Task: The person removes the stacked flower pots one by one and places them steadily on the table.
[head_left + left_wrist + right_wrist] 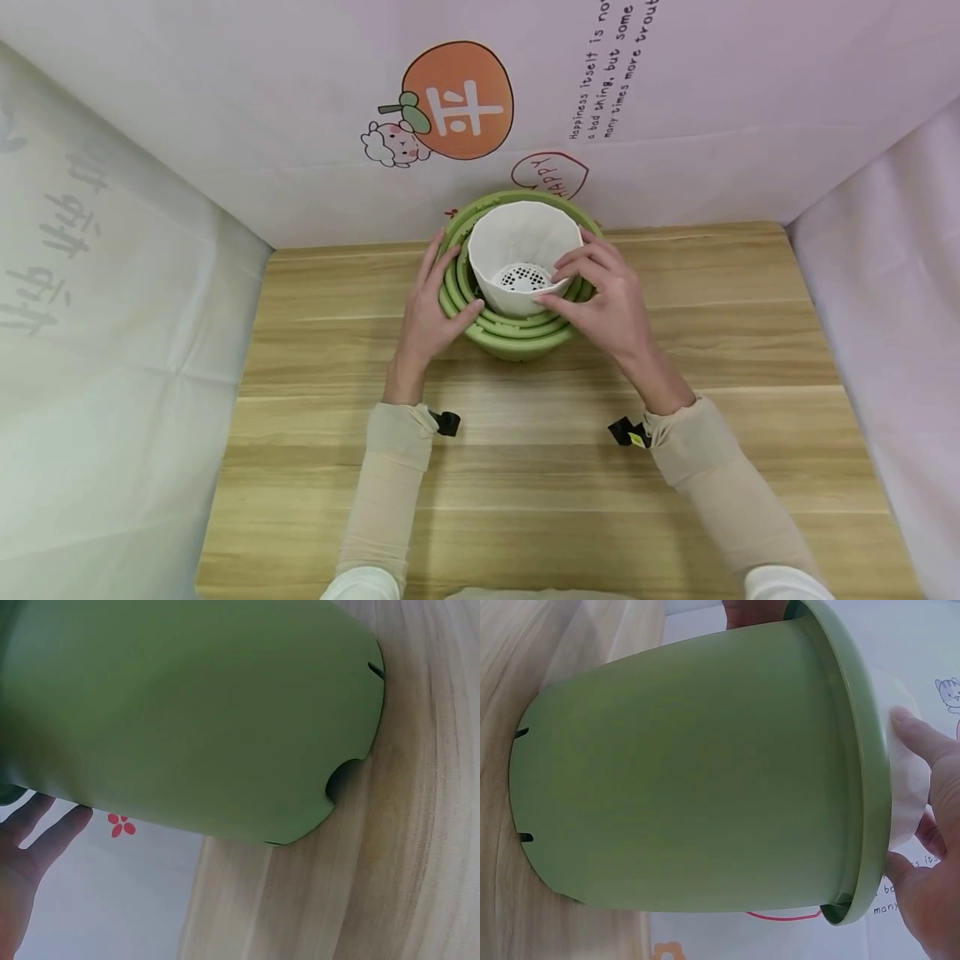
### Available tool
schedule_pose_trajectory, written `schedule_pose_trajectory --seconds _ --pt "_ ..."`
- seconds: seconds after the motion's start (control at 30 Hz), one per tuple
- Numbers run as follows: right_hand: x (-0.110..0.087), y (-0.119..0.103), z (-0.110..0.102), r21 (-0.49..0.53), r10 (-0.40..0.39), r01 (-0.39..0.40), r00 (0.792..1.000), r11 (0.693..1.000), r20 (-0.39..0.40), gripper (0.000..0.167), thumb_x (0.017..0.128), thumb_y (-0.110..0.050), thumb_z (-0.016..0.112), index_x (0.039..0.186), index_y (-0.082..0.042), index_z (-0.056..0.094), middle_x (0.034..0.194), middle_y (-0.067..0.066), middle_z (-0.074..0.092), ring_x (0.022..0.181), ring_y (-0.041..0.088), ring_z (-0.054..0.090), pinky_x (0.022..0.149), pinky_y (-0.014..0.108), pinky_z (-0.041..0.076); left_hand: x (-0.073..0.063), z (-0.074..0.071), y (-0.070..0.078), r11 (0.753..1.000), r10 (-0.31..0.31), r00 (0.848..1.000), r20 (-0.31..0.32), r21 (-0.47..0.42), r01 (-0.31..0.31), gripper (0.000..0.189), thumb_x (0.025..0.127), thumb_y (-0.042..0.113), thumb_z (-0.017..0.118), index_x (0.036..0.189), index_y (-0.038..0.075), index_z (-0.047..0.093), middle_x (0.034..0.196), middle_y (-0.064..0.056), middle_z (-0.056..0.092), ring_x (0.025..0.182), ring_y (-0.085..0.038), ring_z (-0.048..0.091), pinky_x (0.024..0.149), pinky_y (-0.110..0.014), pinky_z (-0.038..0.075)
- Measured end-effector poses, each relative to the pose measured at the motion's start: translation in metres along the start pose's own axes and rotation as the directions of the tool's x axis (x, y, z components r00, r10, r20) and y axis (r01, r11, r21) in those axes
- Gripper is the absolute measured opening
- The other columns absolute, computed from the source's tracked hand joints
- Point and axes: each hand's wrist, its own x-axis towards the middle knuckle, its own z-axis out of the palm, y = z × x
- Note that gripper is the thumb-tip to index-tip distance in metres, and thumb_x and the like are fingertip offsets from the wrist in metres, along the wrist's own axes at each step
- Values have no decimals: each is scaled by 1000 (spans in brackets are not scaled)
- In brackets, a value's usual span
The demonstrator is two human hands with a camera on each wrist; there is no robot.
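A stack of nested green flowerpots (513,346) stands upright at the back of the table. Inside its mouth sits a smaller white flowerpot (521,232) with a perforated bottom, its rim raised above the green ones. My left hand (429,321) holds the stack's left side, thumb over the rims and some fingers around the outside. With my right hand (613,307) I pinch the white pot's right rim, fingers reaching inside and thumb on its outer wall. The right wrist view shows the outermost green pot (690,780) from the side, the white wall sticking out past its rim.
The wooden table (525,467) extends around and in front of the stack. A white printed cloth (300,125) hangs close behind the pots, with more cloth along both sides. Small black wrist cameras (447,423) are worn at both cuffs.
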Motion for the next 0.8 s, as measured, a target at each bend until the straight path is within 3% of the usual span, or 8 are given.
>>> schedule_pose_trajectory --seconds 0.33,0.57,0.8 --pt "6 -8 -5 -4 2 -2 1000 1000 3 30 57 -2 95 75 -2 71 91 12 68 122 41 56 115 40 35 -2 0 2 1000 -16 1000 -14 -26 16 83 77 49 69 145 8 46 164 -5 21 149 -16 20 116 -51 28" --pt "11 -11 -9 -2 -45 45 999 999 -17 30 58 -4 95 77 -1 71 90 13 68 121 41 56 113 42 38 -5 0 2 1000 -23 999 -28 -19 23 87 78 55 66 148 8 42 164 -8 20 149 -18 20 116 -53 27" --pt "12 -11 -12 -8 -58 57 998 998 -22 31 57 -5 95 77 0 72 91 14 69 122 40 57 112 41 40 -2 0 5 998 -51 999 18 -32 51 88 78 50 68 151 12 38 166 5 13 150 -15 15 116 -56 25"
